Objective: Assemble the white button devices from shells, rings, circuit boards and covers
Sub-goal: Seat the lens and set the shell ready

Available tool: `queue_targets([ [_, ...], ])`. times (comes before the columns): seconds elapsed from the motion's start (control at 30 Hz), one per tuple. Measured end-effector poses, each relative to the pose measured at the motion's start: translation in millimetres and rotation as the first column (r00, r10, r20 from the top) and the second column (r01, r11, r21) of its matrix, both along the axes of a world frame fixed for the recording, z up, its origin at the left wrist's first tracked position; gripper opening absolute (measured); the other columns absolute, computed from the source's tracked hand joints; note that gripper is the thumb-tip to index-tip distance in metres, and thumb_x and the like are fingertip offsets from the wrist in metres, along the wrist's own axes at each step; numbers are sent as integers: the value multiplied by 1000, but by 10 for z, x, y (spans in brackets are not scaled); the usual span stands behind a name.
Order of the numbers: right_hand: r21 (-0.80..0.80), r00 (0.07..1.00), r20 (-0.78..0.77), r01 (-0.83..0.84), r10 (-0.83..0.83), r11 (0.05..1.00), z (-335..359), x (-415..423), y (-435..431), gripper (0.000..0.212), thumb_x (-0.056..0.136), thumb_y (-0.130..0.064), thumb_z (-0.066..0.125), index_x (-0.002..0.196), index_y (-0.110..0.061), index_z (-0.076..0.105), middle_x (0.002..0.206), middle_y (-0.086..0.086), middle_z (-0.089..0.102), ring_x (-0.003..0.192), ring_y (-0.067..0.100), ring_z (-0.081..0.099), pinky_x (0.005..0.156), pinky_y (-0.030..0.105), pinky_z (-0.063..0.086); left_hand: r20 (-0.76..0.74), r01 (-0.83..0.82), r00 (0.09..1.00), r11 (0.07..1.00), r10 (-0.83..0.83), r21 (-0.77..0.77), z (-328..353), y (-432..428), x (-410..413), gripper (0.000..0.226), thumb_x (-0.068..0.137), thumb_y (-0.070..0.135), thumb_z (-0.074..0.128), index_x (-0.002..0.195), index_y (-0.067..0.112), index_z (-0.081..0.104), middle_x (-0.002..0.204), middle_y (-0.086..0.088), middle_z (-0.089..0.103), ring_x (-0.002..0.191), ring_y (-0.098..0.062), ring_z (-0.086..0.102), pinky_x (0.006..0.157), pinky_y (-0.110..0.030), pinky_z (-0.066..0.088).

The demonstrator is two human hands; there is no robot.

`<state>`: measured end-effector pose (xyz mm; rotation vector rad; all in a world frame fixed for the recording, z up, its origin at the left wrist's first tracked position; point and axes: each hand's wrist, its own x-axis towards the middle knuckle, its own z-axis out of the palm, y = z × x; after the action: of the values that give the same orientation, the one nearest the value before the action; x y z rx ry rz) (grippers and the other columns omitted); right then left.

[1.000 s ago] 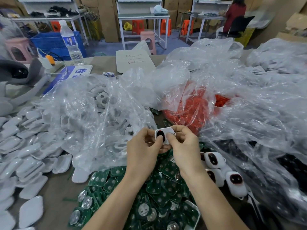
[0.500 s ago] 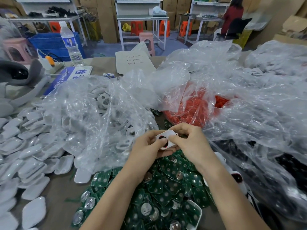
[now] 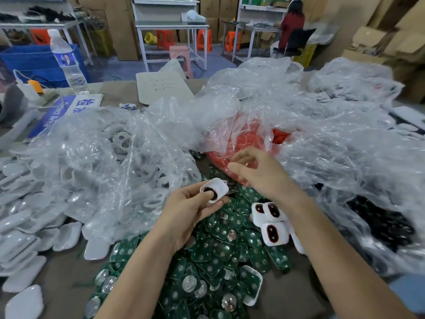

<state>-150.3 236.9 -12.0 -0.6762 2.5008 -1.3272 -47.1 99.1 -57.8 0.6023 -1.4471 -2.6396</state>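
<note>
L hand (image 3: 188,210) center-near, thumb + fingers pinching white shell (image 3: 217,188) w/ dark ring inside, above green circuit board pile (image 3: 220,252), R hand (image 3: 257,172) just right of it, fingers loosely spread, holding nothing, over red rings bag (image 3: 243,137), built units (image 3: 272,218) near right, white covers (image 3: 20,226) left on worktop

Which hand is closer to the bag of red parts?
Right. The right hand hovers at the near edge of the bag of red parts; the left hand is farther back, gripping a white shell.

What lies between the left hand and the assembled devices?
Green circuit boards lie between left hand, gripping a white shell, and white devices; head view.
</note>
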Motion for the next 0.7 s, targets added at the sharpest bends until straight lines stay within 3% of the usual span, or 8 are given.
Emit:
queue_targets([
  [0.2,11,974,-207,100,-95,995,576,-531,118,8,90,-15,63,92,-19,70,88,-5,67,79,9,62,69,19,46,26,-3,1000,1000,2,27,30,-9,12,22,97,-4,49,109,-1,66,103,-23,72,91,-30,73,67,-22,59],
  [0.3,203,938,-330,-39,106,978,651,-779,-360,23,91,-3,55,99,-12,75,94,-1,69,81,11,65,67,12,47,46,-25,999,998,22,61,50,-9,7,20,97,-2,49,108,-3,66,101,-24,72,90,-32,73,66,-24,60],
  [0.4,444,889,-291,-203,354,873,453,-980,-938,31,90,4,49,107,-6,73,112,7,70,102,18,64,81,18,46,47,-36,998,995,32,91,69,-8,8,18,97,0,51,105,-4,66,102,-25,72,91,-34,73,65,-25,60],
  [0.43,544,873,-260,-220,412,810,349,-1045,-1091,30,88,5,49,105,-3,73,108,10,70,101,22,63,81,23,47,47,-40,998,995,36,93,68,-4,4,18,97,0,50,104,-4,66,102,-25,72,91,-34,73,65,-25,60],
  [0.53,704,850,-270,-146,452,695,109,-1149,-1403,16,83,6,52,75,-2,64,70,8,55,76,26,53,55,28,40,52,-41,998,995,37,91,64,2,2,20,99,0,48,102,-4,67,101,-24,72,91,-34,73,66,-26,60],
  [0.57,713,835,-310,-111,454,692,66,-1166,-1474,14,84,4,52,77,-4,61,69,6,51,75,27,52,55,27,37,54,-39,998,995,34,95,64,1,0,19,98,0,49,101,-3,67,100,-24,73,90,-34,73,66,-26,60],
  [0.63,718,796,-383,-63,470,693,-7,-1203,-1582,17,90,0,50,103,0,60,85,9,55,84,32,57,66,29,38,55,-38,998,994,33,104,70,-9,-3,18,98,0,50,99,-2,68,98,-24,73,89,-33,73,66,-26,60],
  [0.7,746,767,-397,-50,504,664,-56,-1225,-1613,21,89,1,51,109,0,57,85,9,50,83,30,55,70,30,38,57,-35,998,994,30,102,74,-16,2,18,98,0,49,100,-2,67,97,-24,73,89,-33,73,65,-25,60],
])
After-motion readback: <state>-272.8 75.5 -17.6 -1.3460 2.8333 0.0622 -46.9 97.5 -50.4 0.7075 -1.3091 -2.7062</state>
